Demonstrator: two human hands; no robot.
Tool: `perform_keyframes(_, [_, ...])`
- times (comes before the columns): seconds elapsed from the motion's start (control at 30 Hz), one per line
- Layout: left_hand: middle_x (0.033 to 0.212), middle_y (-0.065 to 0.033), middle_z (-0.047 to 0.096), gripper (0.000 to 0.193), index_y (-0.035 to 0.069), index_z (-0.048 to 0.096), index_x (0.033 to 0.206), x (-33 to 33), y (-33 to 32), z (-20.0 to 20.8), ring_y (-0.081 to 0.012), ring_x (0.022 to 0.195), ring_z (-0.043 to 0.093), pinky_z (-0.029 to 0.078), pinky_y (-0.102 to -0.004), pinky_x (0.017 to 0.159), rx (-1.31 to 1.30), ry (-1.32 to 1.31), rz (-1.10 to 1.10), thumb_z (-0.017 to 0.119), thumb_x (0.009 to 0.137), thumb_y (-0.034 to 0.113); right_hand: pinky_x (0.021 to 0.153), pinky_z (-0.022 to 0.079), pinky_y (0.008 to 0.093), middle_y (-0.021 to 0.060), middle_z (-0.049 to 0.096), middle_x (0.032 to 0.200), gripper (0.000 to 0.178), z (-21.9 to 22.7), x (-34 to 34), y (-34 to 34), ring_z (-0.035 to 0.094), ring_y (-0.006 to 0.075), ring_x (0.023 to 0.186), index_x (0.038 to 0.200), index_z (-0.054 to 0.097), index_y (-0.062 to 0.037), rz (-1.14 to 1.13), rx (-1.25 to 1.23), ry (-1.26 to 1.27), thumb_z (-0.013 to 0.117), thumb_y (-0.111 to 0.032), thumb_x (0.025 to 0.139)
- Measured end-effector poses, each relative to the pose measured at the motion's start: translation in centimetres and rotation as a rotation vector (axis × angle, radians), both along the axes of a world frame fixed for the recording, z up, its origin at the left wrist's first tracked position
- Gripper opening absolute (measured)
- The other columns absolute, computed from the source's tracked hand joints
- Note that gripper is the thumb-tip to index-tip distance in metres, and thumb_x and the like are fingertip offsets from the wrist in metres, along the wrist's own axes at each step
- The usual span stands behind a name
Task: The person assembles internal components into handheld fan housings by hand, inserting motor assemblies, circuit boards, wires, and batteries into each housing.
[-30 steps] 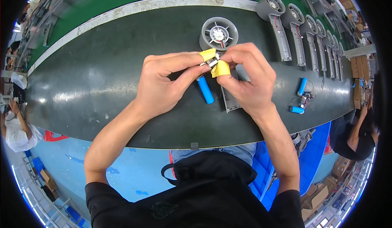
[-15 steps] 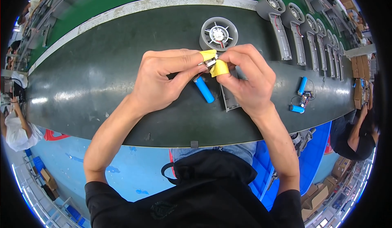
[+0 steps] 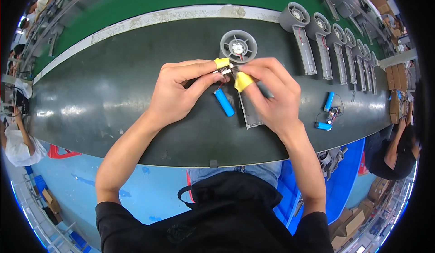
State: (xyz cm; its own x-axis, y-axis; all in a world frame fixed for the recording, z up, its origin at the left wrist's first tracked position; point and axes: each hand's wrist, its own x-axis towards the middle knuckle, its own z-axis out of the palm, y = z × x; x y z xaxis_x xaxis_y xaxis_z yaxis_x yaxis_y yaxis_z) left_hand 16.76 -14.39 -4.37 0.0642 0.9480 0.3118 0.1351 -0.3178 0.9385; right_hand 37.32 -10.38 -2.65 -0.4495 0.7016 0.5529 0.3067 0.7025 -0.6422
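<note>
My left hand (image 3: 174,90) pinches a small circuit board (image 3: 225,71) with white connectors between thumb and index finger. Yellow wrapping covers that index fingertip and my right thumb. Just right of the board, my right hand (image 3: 280,92) has thumb and fingers closed together, slightly blurred; what they grip is hidden. A blue cylindrical battery (image 3: 224,102) hangs or lies below the board, with thin wires leading up to it. Behind my hands stands a grey round fan housing (image 3: 238,46), and its open handle (image 3: 250,113) runs toward me, partly covered by my right hand.
Several similar grey fan housings with handles (image 3: 305,49) line the right side of the dark table (image 3: 99,94). Nearer lies another circuit board (image 3: 333,113) with two blue batteries. A blue bin (image 3: 345,180) with grey parts stands below the edge. Other people sit at both sides.
My right fingers have shifted and opened a little away from the board, showing more of it. The whole view has tilted slightly, so the table appears lower.
</note>
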Motion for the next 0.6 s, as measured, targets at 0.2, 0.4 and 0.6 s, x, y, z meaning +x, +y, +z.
perform_keyframes(0.2, [0.104,-0.0161,0.069,0.025,-0.008,0.061,0.119,-0.2,-0.2,-0.1,-0.0224,0.095,0.07,0.056,-0.0323,0.084,-0.203,-0.39,0.018,0.058,0.094,-0.002,0.072,0.053,0.0253,0.0096,0.068,0.095,0.032,1.0,2.5,0.1,0.066,0.0154,0.084,0.114,0.065,0.0012,-0.121,-0.081,0.021,0.06,0.008,0.083])
perform_keyframes(0.4, [0.099,-0.0127,0.069,0.024,-0.004,0.058,0.117,-0.7,1.1,0.9,-0.0213,0.088,0.071,0.056,-0.03,0.077,-0.288,-0.463,0.093,0.055,0.1,0.012,0.049,0.045,0.0221,0.0071,0.067,0.091,0.054,1.8,-0.6,-3.9,0.06,0.0104,0.058,0.141,0.041,0.0028,-0.103,-1.023,0.026,0.059,-0.004,0.091])
perform_keyframes(0.6, [0.095,-0.0115,0.067,0.019,-0.004,0.057,0.111,-1.4,6.4,2.0,-0.0169,0.077,0.069,0.053,-0.027,0.068,-0.258,-0.491,0.206,0.054,0.099,0.01,0.048,0.047,0.0208,0.0068,0.067,0.088,0.031,0.6,-4.6,1.7,0.058,0.0091,0.056,0.121,0.055,0.0068,-0.06,-1.073,0.243,0.056,-0.009,0.094])
